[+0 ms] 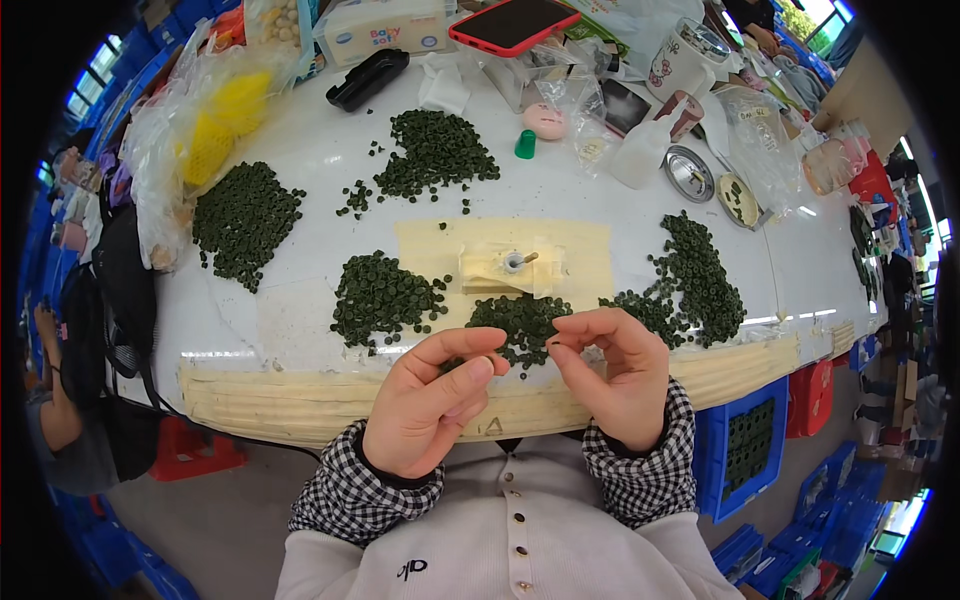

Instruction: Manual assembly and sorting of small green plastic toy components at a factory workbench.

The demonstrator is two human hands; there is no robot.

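Observation:
My left hand (428, 402) is in front of the middle pile, its thumb and index fingertip apart and the other fingers curled. Dark green shows in the gap under the index finger; I see nothing gripped there. Opposite it, my right hand (622, 380) pinches a tiny dark piece (554, 342) between thumb and index fingertip. Just beyond both hands lies a pile of small round dark green rubber-like parts (520, 325). Behind that pile, a small block wrapped in pale tape (485, 268) carries an upright metal pin with a brownish tip (530, 258). It sits on a taped patch (425, 240).
More piles of the green parts lie at left (245, 220), back (440, 150) and right (700, 275). A black case (368, 80), red-edged phone (515, 24), green cap (525, 145) and round tin (689, 173) stand farther back. Tape covers the table's front edge (300, 408). A blue crate (742, 450) sits below right.

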